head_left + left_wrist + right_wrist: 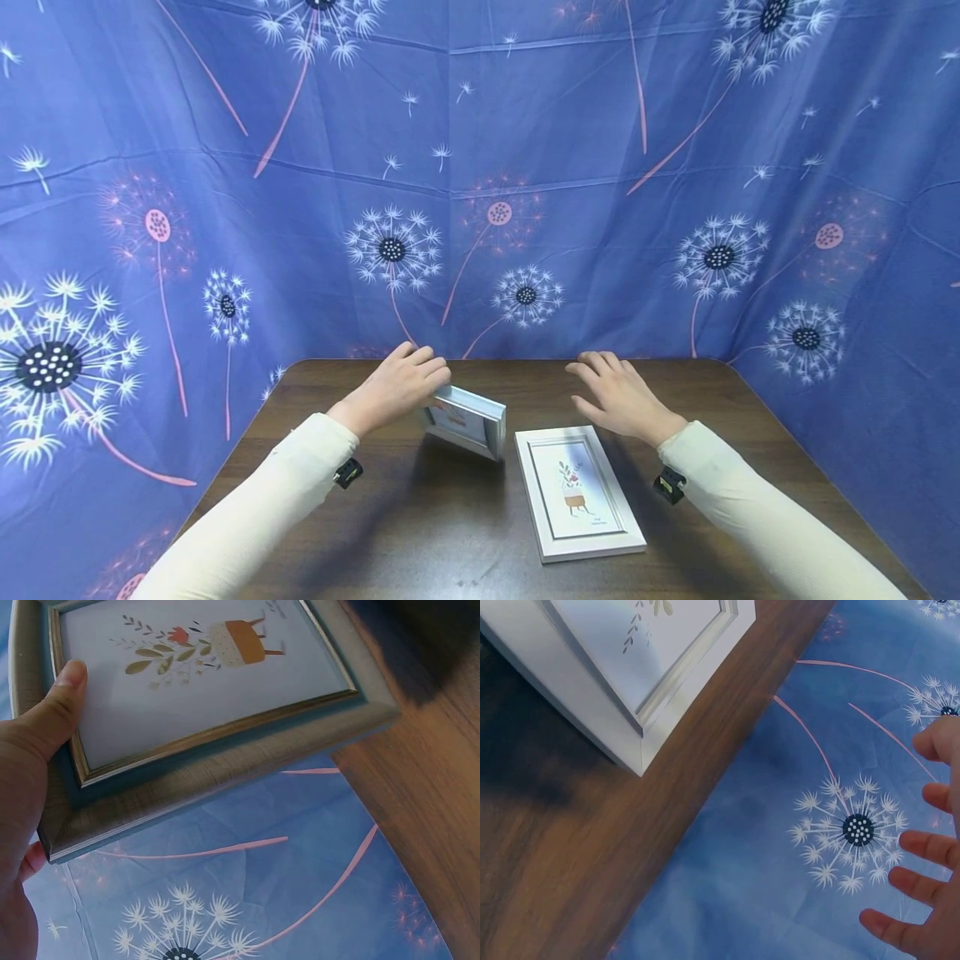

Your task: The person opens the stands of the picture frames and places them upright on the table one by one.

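Observation:
My left hand (397, 387) grips a picture frame (467, 423) by one end and holds it tilted over the table, a shadow beneath it. In the left wrist view, the thumb (60, 701) lies on the front of this greyish-brown frame. Inside a gold inner edge, its print (232, 646) pictures a potted plant. A white picture frame (576, 492) with a similar print lies face up to the right. Beyond its upper right corner, my right hand (618, 396) hovers with fingers spread, holding nothing; the right wrist view shows the loosely extended fingers (930, 847).
Both frames are over a dark brown wooden table (360, 517) with rounded far corners. Blue cloth (450, 167) with a dandelion print hangs behind the table and along both sides. Dark wrist cameras sit on both cream sleeves (262, 487).

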`<state>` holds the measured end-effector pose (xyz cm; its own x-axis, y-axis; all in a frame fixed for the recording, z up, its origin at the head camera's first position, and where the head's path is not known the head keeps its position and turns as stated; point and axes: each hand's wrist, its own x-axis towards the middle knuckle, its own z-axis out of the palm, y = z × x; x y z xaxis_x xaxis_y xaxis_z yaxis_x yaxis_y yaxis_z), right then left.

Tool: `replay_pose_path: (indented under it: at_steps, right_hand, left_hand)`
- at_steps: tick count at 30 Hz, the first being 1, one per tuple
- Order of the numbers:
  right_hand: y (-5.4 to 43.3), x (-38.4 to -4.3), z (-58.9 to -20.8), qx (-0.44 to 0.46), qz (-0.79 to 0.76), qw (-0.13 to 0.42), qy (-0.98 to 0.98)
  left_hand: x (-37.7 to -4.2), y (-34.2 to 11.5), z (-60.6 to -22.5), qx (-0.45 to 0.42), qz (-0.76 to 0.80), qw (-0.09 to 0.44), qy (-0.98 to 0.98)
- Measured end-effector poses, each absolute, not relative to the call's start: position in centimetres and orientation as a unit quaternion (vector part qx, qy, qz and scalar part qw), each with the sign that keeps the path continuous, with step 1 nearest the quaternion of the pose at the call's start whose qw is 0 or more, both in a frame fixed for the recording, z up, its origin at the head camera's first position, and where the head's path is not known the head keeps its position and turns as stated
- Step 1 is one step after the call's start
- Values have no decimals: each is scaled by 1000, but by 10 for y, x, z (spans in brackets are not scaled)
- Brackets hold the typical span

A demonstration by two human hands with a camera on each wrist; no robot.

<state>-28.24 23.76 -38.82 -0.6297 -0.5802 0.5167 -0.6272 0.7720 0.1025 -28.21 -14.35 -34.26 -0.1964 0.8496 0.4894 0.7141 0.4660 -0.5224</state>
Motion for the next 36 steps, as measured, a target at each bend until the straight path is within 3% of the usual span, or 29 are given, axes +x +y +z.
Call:
replay_pose_path:
  at_steps: [36]
  right_hand:
    - [226,-292,-378,488,-3,296,-821]
  left_hand:
    - [-273,-134,-342,-587,-45,412,-695]
